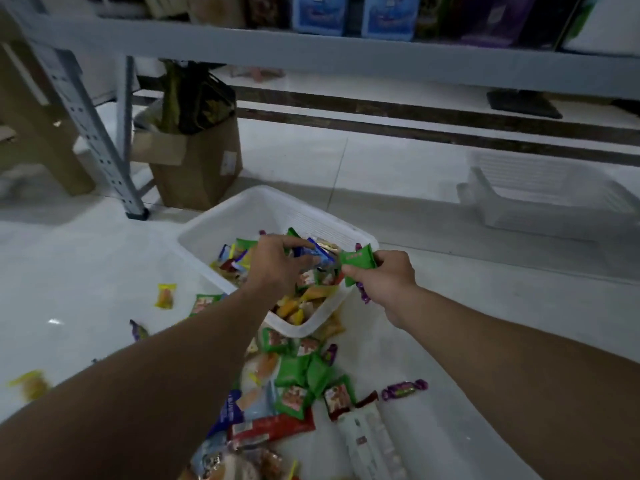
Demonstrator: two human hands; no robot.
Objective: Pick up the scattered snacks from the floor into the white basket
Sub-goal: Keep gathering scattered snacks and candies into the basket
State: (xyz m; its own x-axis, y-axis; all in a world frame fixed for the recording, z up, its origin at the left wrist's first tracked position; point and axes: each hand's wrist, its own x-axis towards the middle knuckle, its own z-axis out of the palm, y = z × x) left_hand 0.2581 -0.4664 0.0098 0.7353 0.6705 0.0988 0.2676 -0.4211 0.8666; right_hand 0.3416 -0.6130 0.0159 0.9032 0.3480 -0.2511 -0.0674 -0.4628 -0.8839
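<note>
White basket, green packet, purple candy, yellow packet, pale floor.

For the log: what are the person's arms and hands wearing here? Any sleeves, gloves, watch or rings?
Nothing shows on either. The left hand and right hand are bare, with no gloves, and no rings can be made out. The left forearm and right forearm are uncovered to the frame edge, so no sleeve or cuff is in view. Neither wrist carries a watch or band.

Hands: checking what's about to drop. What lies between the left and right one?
In the head view, a blue packet held by the left hand and a green packet gripped by the right hand, both over the white basket.
</note>
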